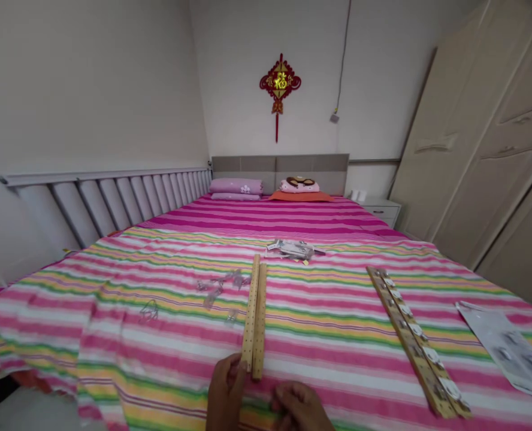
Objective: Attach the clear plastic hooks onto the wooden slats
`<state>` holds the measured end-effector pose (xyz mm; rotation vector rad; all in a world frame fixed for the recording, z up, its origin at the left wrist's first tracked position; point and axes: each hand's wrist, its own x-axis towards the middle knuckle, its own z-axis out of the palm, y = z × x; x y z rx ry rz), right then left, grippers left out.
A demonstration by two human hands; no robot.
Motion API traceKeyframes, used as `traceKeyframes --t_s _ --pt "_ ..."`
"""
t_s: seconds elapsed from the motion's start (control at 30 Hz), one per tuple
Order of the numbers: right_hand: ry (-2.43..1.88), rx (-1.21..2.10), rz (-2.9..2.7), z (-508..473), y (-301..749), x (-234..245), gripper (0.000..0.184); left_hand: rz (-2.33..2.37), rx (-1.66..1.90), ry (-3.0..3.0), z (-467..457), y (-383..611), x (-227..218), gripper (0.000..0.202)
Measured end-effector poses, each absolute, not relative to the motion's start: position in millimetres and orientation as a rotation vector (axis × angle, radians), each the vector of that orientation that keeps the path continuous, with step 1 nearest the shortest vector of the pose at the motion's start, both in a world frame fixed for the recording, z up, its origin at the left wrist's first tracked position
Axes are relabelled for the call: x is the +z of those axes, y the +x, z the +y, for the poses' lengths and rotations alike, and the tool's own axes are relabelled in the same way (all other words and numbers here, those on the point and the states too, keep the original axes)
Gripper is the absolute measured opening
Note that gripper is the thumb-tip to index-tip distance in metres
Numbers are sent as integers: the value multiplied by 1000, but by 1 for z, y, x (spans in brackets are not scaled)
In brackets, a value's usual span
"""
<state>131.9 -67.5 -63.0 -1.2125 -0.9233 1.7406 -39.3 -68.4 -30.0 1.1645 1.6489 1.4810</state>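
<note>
Two long wooden strips with rows of small holes (256, 314) lie side by side on the striped bedsheet (167, 335), running away from me. My left hand (226, 392) touches their near end, fingers closed around the left strip's tip. My right hand (298, 407) rests on the sheet just right of the strips, fingers curled; what they hold, if anything, is hidden. A third wooden strip fitted with several round metal pieces (416, 338) lies diagonally at the right.
Clear plastic bags (218, 287) lie left of the strips, a pile of small metal parts (293, 248) beyond them. A printed sheet (508, 347) sits at the right edge. Pillows (235, 187), a headboard, a nightstand (383, 209) and a wardrobe (486, 149) stand behind.
</note>
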Motion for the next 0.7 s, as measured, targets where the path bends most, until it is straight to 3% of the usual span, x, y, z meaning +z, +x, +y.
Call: traceKeyframes --t_s 0.13,0.37,0.7 --pt "-1229 1805 -898 -50 97 -64 62 1660 1472 1140 -60 -41 -41 53" --pt "-1121 1816 -883 -42 85 -47 53 1507 1372 1030 -52 -37 -42 71" --pt "-1117 1584 -903 -63 134 -55 53 1563 1371 1019 -50 -40 -47 70"
